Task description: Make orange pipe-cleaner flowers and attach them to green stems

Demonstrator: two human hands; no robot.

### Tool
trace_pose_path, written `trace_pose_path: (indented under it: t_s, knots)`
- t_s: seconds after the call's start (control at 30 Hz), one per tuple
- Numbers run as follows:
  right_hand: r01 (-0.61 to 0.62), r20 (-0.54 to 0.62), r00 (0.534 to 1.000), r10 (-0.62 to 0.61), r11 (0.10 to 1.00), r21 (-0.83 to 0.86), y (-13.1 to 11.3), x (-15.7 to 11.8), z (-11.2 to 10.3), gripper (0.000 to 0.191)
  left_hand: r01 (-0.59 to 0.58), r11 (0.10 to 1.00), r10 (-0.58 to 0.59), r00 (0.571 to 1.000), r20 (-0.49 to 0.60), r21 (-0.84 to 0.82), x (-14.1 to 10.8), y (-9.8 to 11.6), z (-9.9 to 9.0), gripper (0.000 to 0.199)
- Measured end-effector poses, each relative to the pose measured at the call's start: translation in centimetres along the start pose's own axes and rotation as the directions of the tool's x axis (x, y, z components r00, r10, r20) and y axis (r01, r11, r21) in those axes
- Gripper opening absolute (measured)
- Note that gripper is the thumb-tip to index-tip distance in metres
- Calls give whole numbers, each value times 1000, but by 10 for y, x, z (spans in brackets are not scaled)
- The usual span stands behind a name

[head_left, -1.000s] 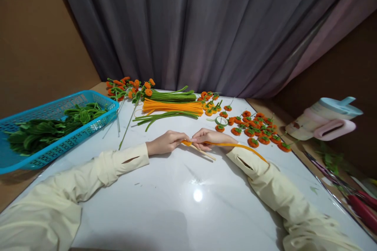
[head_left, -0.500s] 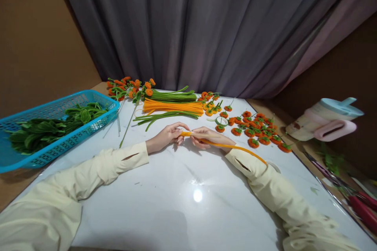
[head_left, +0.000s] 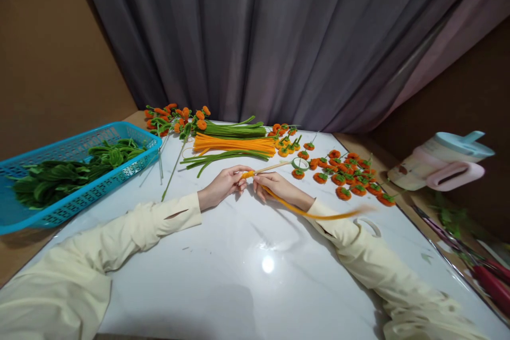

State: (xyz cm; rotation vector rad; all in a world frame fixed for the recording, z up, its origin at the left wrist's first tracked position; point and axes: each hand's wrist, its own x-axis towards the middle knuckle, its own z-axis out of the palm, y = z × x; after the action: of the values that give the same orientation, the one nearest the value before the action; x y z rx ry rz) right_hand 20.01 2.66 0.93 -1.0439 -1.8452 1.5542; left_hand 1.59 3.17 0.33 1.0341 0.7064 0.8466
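Note:
My left hand [head_left: 223,186] pinches a thin wooden stick [head_left: 277,167] with an orange pipe cleaner [head_left: 305,214] coiled around its left end. The stick's bare length points right, above my right hand [head_left: 283,190]. My right fingers are closed on the pipe cleaner beside the coil. Its loose tail passes over my right wrist and sleeve, with a blurred tip. Beyond my hands lie a bundle of orange pipe cleaners [head_left: 235,144] and green pipe cleaners [head_left: 235,130]. Several orange pipe-cleaner pieces with green tops [head_left: 350,176] sit to the right.
A blue basket [head_left: 85,194] with green fuzzy leaves stands at the left. Orange flowers on stems [head_left: 185,113] lie at the back left. Tape rolls [head_left: 300,164] rest near the right hand and sleeve. At the right are a tumbler [head_left: 434,164] and red-handled pliers [head_left: 490,281].
My right hand has shifted slightly and turned, so the wooden stick now shows above it. The pipe cleaner's tail has swung lower and out to the right.

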Motion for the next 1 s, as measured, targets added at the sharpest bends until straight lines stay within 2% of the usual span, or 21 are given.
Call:
trace_pose_path:
  t_s: [0.07, 0.17, 0.27, 0.5, 0.73, 0.83, 1.0]
  knots:
    - [39, -54, 997, -46, 991, -129, 1, 0, 2, 36, -4, 1000, 4, 1000, -12, 24, 0, -1, 1, 27]
    - [89, -120, 983, -139, 931, -354, 2, -1, 5, 35, -35, 997, 36, 999, -13, 74, 0, -3, 1, 30]
    - [122, -127, 971, -203, 875, -468, 3, -1, 6, 34, -85, 984, 89, 996, -19, 155, 1, -6, 1, 31]
    - [135, -100, 974, -203, 875, -464, 3, 0, 6, 32, -111, 967, 120, 993, -24, 229, 0, -7, 1, 25]
    - [136, -113, 970, -216, 863, -487, 4, 3, 5, 31, -159, 932, 158, 987, 28, 327, 0, -9, 0, 28]
    - [110, -102, 980, -171, 892, -438, 6, 2, 6, 34, -195, 882, 198, 979, 40, 430, 0, -10, -1, 31]
    - [82, -101, 986, -133, 913, -401, 4, 1, 7, 34, -236, 746, 255, 965, 60, 623, -4, -7, 0, 34]
